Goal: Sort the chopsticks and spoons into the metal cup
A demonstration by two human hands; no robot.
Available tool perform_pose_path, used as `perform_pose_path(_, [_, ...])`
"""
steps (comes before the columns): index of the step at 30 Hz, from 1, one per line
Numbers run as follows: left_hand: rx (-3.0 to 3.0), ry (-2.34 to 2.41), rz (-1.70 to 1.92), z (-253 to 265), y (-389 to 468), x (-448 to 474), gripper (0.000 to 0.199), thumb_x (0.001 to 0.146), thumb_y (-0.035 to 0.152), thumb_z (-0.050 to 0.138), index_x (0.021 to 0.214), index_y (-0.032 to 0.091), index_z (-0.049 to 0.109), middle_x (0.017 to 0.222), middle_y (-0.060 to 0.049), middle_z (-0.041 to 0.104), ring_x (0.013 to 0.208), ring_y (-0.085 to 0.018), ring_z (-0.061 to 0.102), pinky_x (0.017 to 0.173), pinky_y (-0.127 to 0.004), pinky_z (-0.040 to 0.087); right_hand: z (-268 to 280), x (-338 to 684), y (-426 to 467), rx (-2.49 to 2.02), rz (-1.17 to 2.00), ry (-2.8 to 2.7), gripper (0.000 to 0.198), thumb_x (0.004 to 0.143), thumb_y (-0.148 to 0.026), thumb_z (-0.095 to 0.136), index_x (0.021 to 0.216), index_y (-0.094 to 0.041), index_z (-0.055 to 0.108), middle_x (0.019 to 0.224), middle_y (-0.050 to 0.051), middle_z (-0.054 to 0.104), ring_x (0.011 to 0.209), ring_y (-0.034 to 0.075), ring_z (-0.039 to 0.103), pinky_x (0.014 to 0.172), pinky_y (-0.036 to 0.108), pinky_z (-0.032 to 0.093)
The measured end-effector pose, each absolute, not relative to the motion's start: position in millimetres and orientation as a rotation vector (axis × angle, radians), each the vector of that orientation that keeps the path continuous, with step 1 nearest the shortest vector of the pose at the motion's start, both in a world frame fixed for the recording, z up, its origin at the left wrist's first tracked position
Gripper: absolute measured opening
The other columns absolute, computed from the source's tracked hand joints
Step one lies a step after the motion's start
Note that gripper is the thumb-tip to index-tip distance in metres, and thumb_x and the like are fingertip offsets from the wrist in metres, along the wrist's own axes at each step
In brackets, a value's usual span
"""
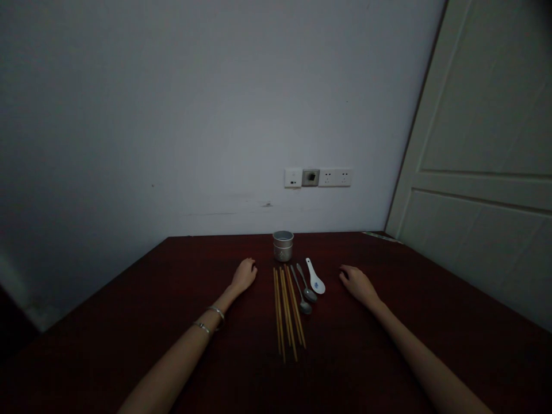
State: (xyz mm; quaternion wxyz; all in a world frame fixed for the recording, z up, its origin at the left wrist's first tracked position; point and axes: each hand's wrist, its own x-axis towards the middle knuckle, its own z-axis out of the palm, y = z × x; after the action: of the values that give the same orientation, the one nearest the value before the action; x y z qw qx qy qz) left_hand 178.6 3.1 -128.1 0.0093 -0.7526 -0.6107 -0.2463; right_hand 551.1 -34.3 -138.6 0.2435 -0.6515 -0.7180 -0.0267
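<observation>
My left hand [245, 274] rests palm down on the dark red table, left of a row of wooden chopsticks [286, 310]. Its fingers are loosely bent and hold nothing. On the other side, my right hand [357, 283] also lies on the tabletop, thumb and fingers a little apart, touching none of the utensils. Nearest to it is a white soup spoon [317, 282] with a blue mark in its bowl. Two metal spoons, an upper one [309, 295] and a lower one [305, 307], lie between it and the chopsticks. Behind the chopsticks stands a silver metal cup [283, 247], upright.
The dark red table [207, 259] reaches back to a pale wall [224, 115]. Sockets and a switch [319, 177] are set in the wall above the cup. A panelled door [483, 138] stands at the right. A thin flat strip [382, 236] lies at the back right edge.
</observation>
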Motion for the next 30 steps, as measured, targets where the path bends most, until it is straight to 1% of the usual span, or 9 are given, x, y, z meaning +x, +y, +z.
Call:
perform_pose_path(3, [-2.259,-1.949,-0.730,-111.4,-10.2,187.4,0.024,0.077,0.023,0.044,0.089,0.014,0.063,0.098,-0.012,0.062,0.100,-0.022,0.054,0.088,-0.032,0.039,-137.3,550.6,-35.4,-1.777,-0.082,-1.968,0.036,0.080,-0.022,0.040,0.107,-0.007,0.059,0.112,0.015,0.058,0.105,0.023,0.053,0.092,0.032,0.038])
perform_pose_path(5, [-2.258,-2.007,-0.675,-99.4,-21.5,198.4,0.024,0.077,0.029,0.044,0.080,0.016,0.064,0.091,-0.011,0.064,0.094,-0.023,0.057,0.082,-0.033,0.041,-137.0,550.3,-35.8,-1.772,-0.090,-1.965,0.036,0.080,-0.022,0.040,0.106,-0.007,0.059,0.111,0.015,0.059,0.105,0.023,0.053,0.092,0.032,0.037])
perform_pose_path(7, [-2.361,-2.127,-0.545,-89.6,-32.8,211.9,0.025,0.075,0.036,0.047,0.076,0.018,0.064,0.087,-0.009,0.066,0.085,-0.022,0.060,0.074,-0.031,0.044,-137.4,550.5,-35.5,-1.759,-0.090,-1.962,0.035,0.080,-0.022,0.040,0.104,-0.008,0.060,0.111,0.015,0.059,0.105,0.023,0.053,0.093,0.032,0.037])
perform_pose_path(9, [-2.451,-2.206,-0.392,-83.4,-42.2,225.1,0.028,0.072,0.041,0.048,0.074,0.018,0.065,0.085,-0.009,0.066,0.081,-0.023,0.062,0.069,-0.030,0.046,-138.5,551.1,-34.4,-1.749,-0.086,-1.961,0.035,0.080,-0.023,0.040,0.104,-0.008,0.061,0.111,0.016,0.059,0.105,0.023,0.053,0.093,0.032,0.037])
perform_pose_path(13, [-2.488,-2.199,-0.211,-79.9,-52.3,241.1,0.037,0.069,0.048,0.049,0.082,0.018,0.065,0.089,-0.012,0.066,0.083,-0.027,0.062,0.067,-0.033,0.047,-140.9,552.6,-32.0,-1.759,-0.071,-1.959,0.035,0.080,-0.022,0.041,0.106,-0.008,0.060,0.111,0.015,0.059,0.105,0.022,0.053,0.093,0.032,0.037])
perform_pose_path(17, [-2.492,-2.168,-0.133,-79.4,-55.4,246.2,0.043,0.069,0.050,0.047,0.090,0.017,0.064,0.093,-0.014,0.066,0.087,-0.028,0.061,0.068,-0.035,0.048,-140.5,552.5,-32.2,-1.762,-0.080,-1.975,0.036,0.081,-0.022,0.039,0.106,-0.006,0.059,0.111,0.016,0.059,0.105,0.023,0.053,0.093,0.032,0.037])
perform_pose_path(23, [-2.493,-2.156,-0.093,-75.0,-57.8,251.6,0.040,0.071,0.044,0.045,0.094,0.017,0.063,0.095,-0.015,0.065,0.090,-0.029,0.061,0.071,-0.036,0.047,-137.8,550.6,-35.3,-1.752,-0.100,-1.976,0.036,0.080,-0.021,0.040,0.106,-0.005,0.059,0.112,0.017,0.058,0.106,0.024,0.052,0.093,0.032,0.037])
perform_pose_path(27, [-2.522,-2.177,-0.070,-73.0,-57.8,251.6,0.038,0.071,0.044,0.047,0.095,0.020,0.063,0.096,-0.012,0.065,0.091,-0.027,0.060,0.072,-0.034,0.047,-136.7,549.6,-36.2,-1.740,-0.094,-1.970,0.036,0.080,-0.020,0.040,0.106,-0.004,0.059,0.110,0.018,0.059,0.105,0.024,0.053,0.092,0.033,0.037])
perform_pose_path(30, [-2.532,-2.180,-0.078,-73.1,-57.4,250.8,0.037,0.071,0.043,0.047,0.096,0.020,0.063,0.096,-0.012,0.065,0.091,-0.028,0.060,0.073,-0.034,0.047,-136.5,549.3,-36.5,-1.738,-0.094,-1.964,0.036,0.080,-0.020,0.040,0.105,-0.005,0.060,0.110,0.018,0.059,0.104,0.025,0.053,0.093,0.033,0.037])
